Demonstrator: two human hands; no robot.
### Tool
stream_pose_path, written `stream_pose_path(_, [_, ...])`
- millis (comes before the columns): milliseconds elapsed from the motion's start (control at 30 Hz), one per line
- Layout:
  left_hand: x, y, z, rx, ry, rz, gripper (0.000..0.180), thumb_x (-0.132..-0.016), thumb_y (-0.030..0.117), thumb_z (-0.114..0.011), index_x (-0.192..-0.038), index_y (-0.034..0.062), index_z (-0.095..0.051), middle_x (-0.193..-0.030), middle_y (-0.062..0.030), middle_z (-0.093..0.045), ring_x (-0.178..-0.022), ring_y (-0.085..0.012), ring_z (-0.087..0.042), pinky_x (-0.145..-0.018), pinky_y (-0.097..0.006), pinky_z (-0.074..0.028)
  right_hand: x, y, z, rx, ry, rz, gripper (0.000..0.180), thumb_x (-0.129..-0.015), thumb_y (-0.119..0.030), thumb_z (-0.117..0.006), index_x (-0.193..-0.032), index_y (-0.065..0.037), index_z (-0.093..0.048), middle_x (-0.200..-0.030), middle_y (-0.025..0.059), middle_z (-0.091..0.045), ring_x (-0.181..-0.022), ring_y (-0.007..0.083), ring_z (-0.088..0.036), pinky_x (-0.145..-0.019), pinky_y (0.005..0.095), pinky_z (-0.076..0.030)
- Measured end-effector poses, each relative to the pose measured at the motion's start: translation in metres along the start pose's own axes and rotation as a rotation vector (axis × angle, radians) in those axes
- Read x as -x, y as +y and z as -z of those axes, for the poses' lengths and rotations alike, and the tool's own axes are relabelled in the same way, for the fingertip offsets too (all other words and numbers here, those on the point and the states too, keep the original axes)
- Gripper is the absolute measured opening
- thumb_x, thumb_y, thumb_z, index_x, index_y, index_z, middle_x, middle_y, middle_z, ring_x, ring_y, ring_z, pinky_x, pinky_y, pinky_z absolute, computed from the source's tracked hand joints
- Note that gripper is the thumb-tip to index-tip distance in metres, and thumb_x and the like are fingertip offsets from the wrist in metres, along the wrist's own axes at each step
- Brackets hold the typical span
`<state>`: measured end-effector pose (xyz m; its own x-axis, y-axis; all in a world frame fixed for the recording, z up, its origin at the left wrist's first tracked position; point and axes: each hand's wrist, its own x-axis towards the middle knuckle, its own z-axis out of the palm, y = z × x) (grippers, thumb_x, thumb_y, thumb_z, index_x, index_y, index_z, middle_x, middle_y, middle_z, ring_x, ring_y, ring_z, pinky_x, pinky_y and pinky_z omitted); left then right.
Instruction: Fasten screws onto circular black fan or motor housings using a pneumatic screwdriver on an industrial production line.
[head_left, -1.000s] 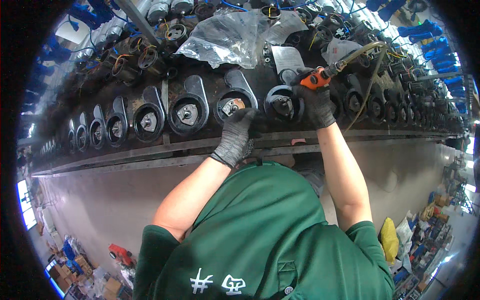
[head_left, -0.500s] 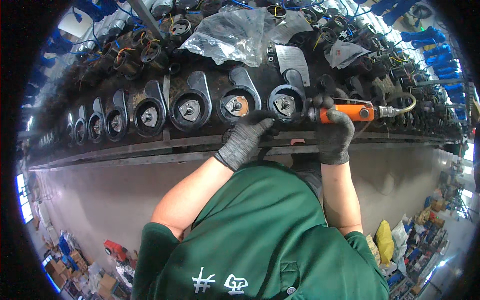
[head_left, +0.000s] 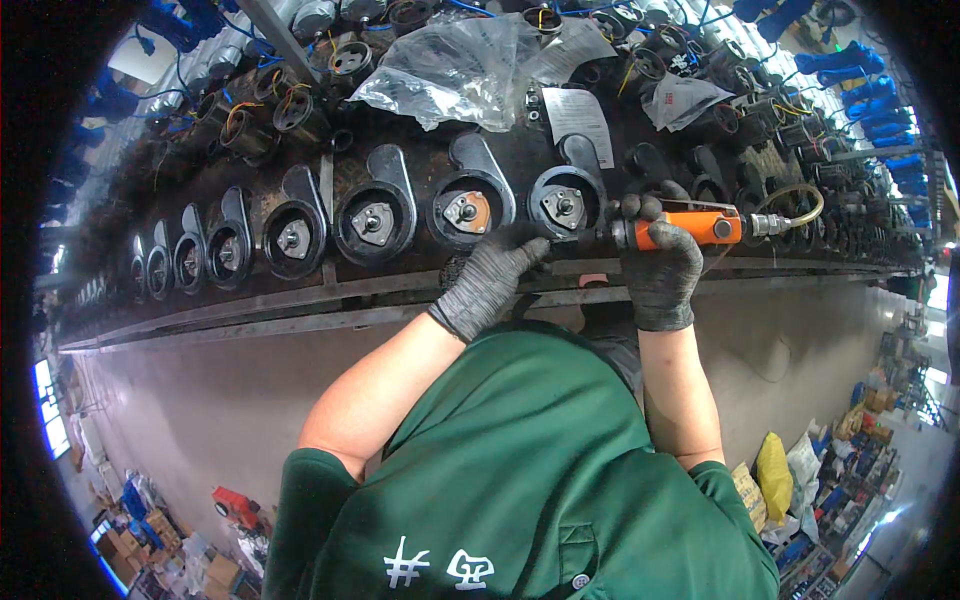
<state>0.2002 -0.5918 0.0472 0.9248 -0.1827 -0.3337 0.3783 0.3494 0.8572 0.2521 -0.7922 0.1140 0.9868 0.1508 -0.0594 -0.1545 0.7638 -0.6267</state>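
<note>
My right hand, in a grey-and-black glove, is wrapped around an orange air screwdriver lying level, its front end toward the left. My left hand, gloved alike, is closed with thumb and fingers together by the tool's front end; what it pinches is hidden. Just beyond both hands sits a black snail-shaped blower housing with a metal plate and shaft in its round opening. Left of it stands a similar housing, its plate partly copper-coloured.
More housings line the bench leftward. Behind them lie a clear plastic bag, a paper sheet and black motors with wires. A hose runs from the tool. A metal rail edges the bench.
The screwdriver and my right hand have shifted slightly left in the picture, as has the row of housings. My left hand stays nearly in place, and both grips look the same.
</note>
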Motion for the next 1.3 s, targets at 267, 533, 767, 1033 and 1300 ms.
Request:
stream_pose_path(267, [-0.007, -0.006, -0.003, -0.587, 0.123, -0.279, 0.034, -0.100, 0.031, -0.059, -0.114, 0.0004, -0.065, -0.096, -0.0142, -0.069, -0.089, -0.0247, -0.067, -0.081, -0.038, -0.053, -0.006, 0.005, 0.019, 0.042, -0.031, -0.010, 0.053, -0.073, -0.005, -0.068, -0.124, -0.009, -0.054, -0.096, 0.0071, -0.061, -0.098, 0.0265, -0.060, -0.089, 0.0450, -0.051])
stream_pose_path(533, [-0.030, -0.011, -0.009, -1.269, 0.187, -0.507, 0.029, -0.091, 0.021, -0.061, -0.112, 0.0015, -0.065, -0.105, -0.0201, -0.067, -0.097, -0.0379, -0.066, -0.086, -0.046, -0.053, -0.036, 0.033, 0.043, 0.282, 0.029, 0.061, 0.042, -0.082, -0.004, -0.066, -0.123, -0.003, -0.057, -0.106, 0.0133, -0.068, -0.096, 0.0237, -0.066, -0.092, 0.0412, -0.053])
stream_pose_path(767, [-0.059, -0.032, -0.019, -1.632, -0.044, -0.293, 0.024, -0.090, 0.017, -0.056, -0.105, 0.0052, -0.070, -0.089, -0.0168, -0.073, -0.084, -0.0337, -0.073, -0.070, -0.049, -0.056, -0.056, 0.060, 0.057, 0.398, -0.016, 0.125, 0.050, -0.078, 0.008, -0.069, -0.125, -0.003, -0.056, -0.104, 0.0086, -0.067, -0.089, 0.0199, -0.066, -0.083, 0.0353, -0.058])
stream_pose_path(1033, [-0.061, -0.037, -0.018, -1.570, -0.053, -0.505, 0.024, -0.092, 0.016, -0.054, -0.111, 0.0112, -0.069, -0.096, -0.0165, -0.072, -0.084, -0.0355, -0.071, -0.070, -0.048, -0.057, -0.066, 0.056, 0.040, 0.706, -0.095, 0.105, 0.048, -0.076, 0.003, -0.078, -0.120, -0.004, -0.061, -0.108, 0.0065, -0.067, -0.094, 0.0169, -0.065, -0.084, 0.0320, -0.056])
stream_pose_path(1300, [-0.057, -0.018, -0.027, -1.636, -0.116, -0.418, 0.023, -0.094, 0.017, -0.052, -0.107, 0.0090, -0.070, -0.097, -0.0155, -0.072, -0.085, -0.0341, -0.072, -0.071, -0.046, -0.059, -0.075, 0.062, 0.040, 0.890, -0.304, 0.026, 0.051, -0.069, 0.001, -0.084, -0.114, -0.008, -0.061, -0.109, 0.0021, -0.063, -0.095, 0.0166, -0.061, -0.085, 0.0313, -0.054])
